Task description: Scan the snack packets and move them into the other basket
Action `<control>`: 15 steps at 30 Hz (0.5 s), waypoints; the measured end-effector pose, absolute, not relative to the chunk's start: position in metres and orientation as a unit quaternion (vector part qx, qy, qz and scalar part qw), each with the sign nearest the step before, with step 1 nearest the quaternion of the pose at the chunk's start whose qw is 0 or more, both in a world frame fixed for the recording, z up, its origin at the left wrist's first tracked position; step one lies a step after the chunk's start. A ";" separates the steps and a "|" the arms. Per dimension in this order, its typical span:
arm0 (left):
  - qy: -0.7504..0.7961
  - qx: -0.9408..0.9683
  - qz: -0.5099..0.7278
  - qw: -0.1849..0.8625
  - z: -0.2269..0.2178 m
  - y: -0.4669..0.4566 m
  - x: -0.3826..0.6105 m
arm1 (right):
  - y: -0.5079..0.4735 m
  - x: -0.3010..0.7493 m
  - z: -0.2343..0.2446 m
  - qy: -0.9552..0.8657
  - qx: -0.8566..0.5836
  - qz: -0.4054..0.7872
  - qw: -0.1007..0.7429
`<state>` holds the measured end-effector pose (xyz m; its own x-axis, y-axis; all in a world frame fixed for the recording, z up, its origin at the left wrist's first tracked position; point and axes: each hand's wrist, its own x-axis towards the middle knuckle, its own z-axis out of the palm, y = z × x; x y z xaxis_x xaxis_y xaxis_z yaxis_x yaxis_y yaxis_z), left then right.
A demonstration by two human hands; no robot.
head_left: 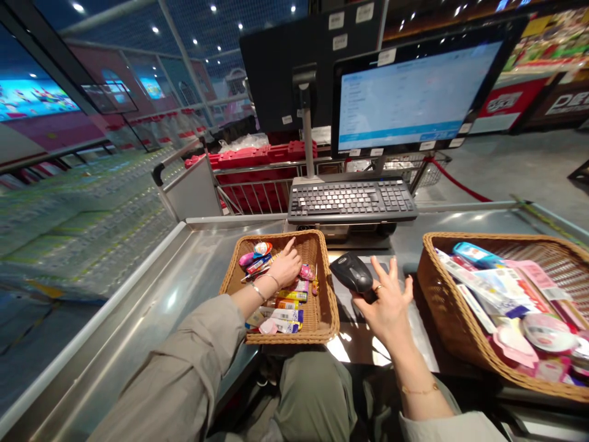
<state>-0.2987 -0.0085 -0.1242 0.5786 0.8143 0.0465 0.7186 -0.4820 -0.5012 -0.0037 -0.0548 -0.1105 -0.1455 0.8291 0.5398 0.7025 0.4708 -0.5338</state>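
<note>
My left hand (286,267) is inside a shallow wicker basket (319,245), its index finger extended over small wrapped items. Its other fingers are curled out of sight, with a pink-wrapped item (306,272) just beyond them. Several bright packets and tubes (280,307) lie in that basket. My right hand (389,304) is raised with fingers spread, its thumb side against a black handheld barcode scanner (351,273). To the right stands a larger wicker basket (442,273) filled with pink, white and blue packaged goods (497,288).
A steel checkout counter (170,288) runs under both baskets. Behind them are a keyboard (352,201), a monitor (409,92) and a second, back-facing screen (294,73). Red crates (257,166) stand behind a metal rail. Shrink-wrapped bottles (83,215) are stacked at left.
</note>
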 end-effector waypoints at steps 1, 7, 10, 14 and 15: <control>-0.455 -0.854 0.100 0.233 -0.124 -0.012 -0.300 | -0.055 -0.003 -0.111 -0.753 -0.508 0.078 0.411; -0.537 -0.819 0.083 0.185 -0.121 -0.026 -0.303 | -0.056 -0.001 -0.110 -0.753 -0.508 0.089 0.410; -0.573 -0.799 0.080 0.165 -0.119 -0.031 -0.303 | -0.057 0.000 -0.109 -0.751 -0.508 0.090 0.412; -0.603 -0.776 0.093 0.157 -0.116 -0.036 -0.299 | -0.057 0.000 -0.109 -0.751 -0.508 0.088 0.413; -0.606 -0.774 0.096 0.158 -0.116 -0.037 -0.298 | -0.057 0.000 -0.109 -0.751 -0.508 0.088 0.413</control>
